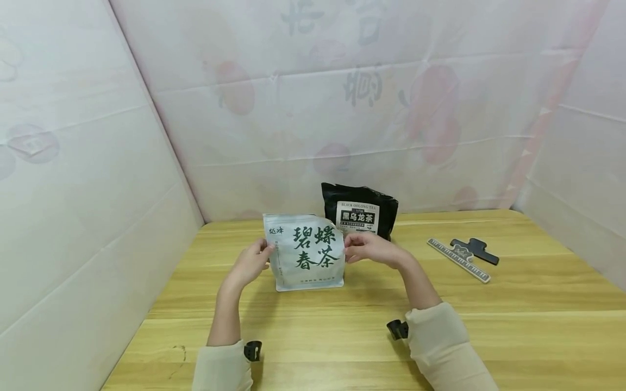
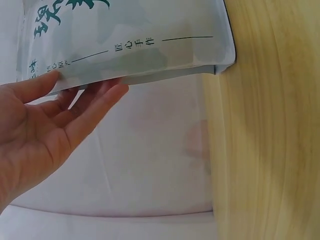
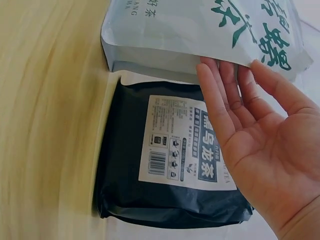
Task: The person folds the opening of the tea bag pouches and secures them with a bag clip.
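Note:
A pale tea bag point(image 1: 307, 252) with large green characters stands upright on the table, its front facing me. The left hand point(image 1: 251, 264) holds its left edge, thumb on the front face and fingers at the side. On the opposite edge, the right hand point(image 1: 374, 250) grips the bag between thumb and fingers. The right wrist view shows those fingertips point(image 3: 204, 67) against the side gusset. Behind and to the right stands a black oolong tea bag point(image 1: 386, 214) with a white label, partly covered by the pale bag and the right hand.
To the right lie two long clips on the wooden table point(image 1: 538, 336): a pale one with a piano-key print point(image 1: 452, 256) and a black one point(image 1: 481, 251), partly overlapping. Printed fabric walls point(image 1: 274, 136) rise at the back and both sides.

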A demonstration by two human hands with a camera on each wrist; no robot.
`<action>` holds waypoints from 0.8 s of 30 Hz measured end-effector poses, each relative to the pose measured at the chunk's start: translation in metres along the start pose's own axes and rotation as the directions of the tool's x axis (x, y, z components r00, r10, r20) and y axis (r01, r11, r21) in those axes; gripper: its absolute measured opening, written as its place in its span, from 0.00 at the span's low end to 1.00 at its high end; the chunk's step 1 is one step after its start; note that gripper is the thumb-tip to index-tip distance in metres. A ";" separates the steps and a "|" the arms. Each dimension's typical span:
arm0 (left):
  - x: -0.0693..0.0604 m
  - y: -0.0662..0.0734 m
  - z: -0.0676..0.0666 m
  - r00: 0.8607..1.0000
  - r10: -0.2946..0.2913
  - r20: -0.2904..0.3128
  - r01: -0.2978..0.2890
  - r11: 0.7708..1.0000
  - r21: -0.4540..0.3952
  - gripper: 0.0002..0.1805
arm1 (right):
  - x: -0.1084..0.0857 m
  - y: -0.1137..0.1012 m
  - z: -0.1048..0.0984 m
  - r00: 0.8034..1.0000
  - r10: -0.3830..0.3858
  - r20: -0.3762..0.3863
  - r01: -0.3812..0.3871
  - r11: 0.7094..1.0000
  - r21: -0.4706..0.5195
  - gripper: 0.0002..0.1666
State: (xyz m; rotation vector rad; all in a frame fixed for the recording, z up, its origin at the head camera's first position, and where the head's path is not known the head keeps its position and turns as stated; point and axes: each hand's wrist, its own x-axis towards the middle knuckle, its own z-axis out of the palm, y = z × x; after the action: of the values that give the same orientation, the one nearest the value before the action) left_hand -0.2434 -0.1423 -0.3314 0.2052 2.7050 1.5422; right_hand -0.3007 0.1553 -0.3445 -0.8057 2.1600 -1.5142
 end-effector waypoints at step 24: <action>-0.009 0.050 0.009 0.813 0.391 -0.431 -0.325 0.920 0.222 0.10 | 0.015 -0.018 0.020 0.915 -0.141 -0.378 0.161 0.987 0.023 0.19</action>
State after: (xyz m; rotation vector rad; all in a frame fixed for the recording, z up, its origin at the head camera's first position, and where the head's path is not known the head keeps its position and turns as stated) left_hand -0.2281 -0.1105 -0.2933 0.4213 3.3208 1.6746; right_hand -0.2959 0.1270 -0.3341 -0.7252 2.3532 -1.9329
